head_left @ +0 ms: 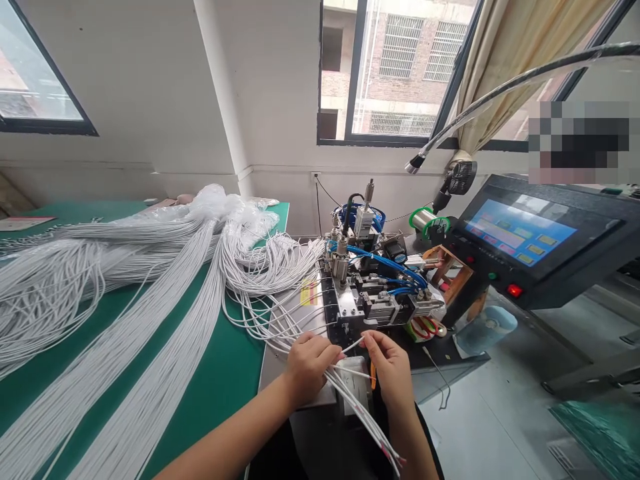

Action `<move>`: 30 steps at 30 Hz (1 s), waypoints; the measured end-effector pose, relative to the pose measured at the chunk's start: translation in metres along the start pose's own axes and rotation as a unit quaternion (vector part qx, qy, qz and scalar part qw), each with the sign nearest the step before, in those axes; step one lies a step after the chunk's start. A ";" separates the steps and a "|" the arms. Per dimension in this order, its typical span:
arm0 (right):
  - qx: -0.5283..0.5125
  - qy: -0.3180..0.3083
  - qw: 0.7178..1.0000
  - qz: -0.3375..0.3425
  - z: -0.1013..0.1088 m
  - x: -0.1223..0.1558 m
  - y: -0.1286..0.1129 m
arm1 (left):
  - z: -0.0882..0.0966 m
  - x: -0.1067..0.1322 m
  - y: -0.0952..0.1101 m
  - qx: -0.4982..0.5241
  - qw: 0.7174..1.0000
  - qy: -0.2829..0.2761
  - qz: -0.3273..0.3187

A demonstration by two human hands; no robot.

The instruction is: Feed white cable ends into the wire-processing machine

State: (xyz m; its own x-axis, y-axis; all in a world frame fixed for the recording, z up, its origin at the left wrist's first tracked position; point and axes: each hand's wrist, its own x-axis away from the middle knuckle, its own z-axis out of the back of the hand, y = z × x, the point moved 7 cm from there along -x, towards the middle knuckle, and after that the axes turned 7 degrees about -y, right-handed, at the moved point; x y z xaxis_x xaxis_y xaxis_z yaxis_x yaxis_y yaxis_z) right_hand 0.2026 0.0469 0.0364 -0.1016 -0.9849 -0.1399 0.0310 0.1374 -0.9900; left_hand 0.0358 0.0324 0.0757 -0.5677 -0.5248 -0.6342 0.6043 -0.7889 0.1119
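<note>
Long white wires point(160, 373) running out of view
They go off the left and bottom edges. The left hand point(311, 365) hides part of the held wires point(363, 413). Blurry squares point(580, 141) cover one spot. The screen point(520, 230) has words too tiny to read.

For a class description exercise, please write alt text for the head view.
A person's left hand and right hand hold a thin white cable between them, beside a metal machine. More cables lie in long bundles across a green table at left; a lit screen stands at right.
</note>
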 end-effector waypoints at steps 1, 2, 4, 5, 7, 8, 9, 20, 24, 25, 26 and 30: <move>-0.009 0.003 1.000 0.002 -0.002 -0.001 0.001 | -0.002 -0.001 -0.001 -0.002 1.000 -0.011 0.004; -0.015 0.004 1.000 0.003 -0.004 -0.002 0.002 | -0.004 -0.001 -0.003 -0.006 1.000 -0.021 0.011; -0.019 0.004 1.000 0.009 -0.008 -0.004 0.003 | -0.006 -0.002 -0.006 -0.015 0.999 -0.036 0.029; -0.019 0.000 1.000 0.013 -0.009 -0.004 0.004 | -0.007 -0.003 -0.008 -0.019 0.998 -0.042 0.039; -0.027 -0.016 0.999 0.013 -0.012 -0.005 0.006 | -0.008 -0.003 -0.011 -0.026 0.997 -0.053 0.055; -0.035 -0.027 0.999 0.007 -0.014 -0.005 0.007 | -0.009 -0.003 -0.011 -0.029 0.996 -0.056 0.060; -0.044 -0.037 0.998 0.000 -0.015 -0.005 0.009 | -0.010 -0.003 -0.012 -0.031 0.996 -0.057 0.062; 0.136 -0.056 0.989 -0.022 0.005 -0.012 0.010 | -0.012 0.003 -0.009 -0.060 0.997 -0.029 0.043; 0.207 -0.058 0.977 -0.012 0.005 -0.013 0.016 | -0.013 0.001 -0.008 -0.078 0.995 -0.026 0.048; 0.214 -0.063 0.975 -0.004 0.004 -0.014 0.017 | -0.013 0.001 -0.008 -0.081 0.995 -0.024 0.049; 0.219 -0.069 0.973 0.007 0.003 -0.015 0.018 | -0.013 0.001 -0.009 -0.084 0.995 -0.022 0.052; 0.207 -0.101 0.972 0.042 -0.002 -0.020 0.020 | -0.015 0.003 -0.011 -0.080 0.994 -0.031 0.069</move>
State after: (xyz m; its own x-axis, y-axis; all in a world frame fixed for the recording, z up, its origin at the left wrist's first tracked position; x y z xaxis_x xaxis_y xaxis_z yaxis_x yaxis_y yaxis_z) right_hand 0.2033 0.0697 0.0195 0.1137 -0.9786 -0.1718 0.4325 0.2044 -0.8782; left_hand 0.0359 0.0440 0.0609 -0.5036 -0.6465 -0.5730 0.7573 -0.6496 0.0673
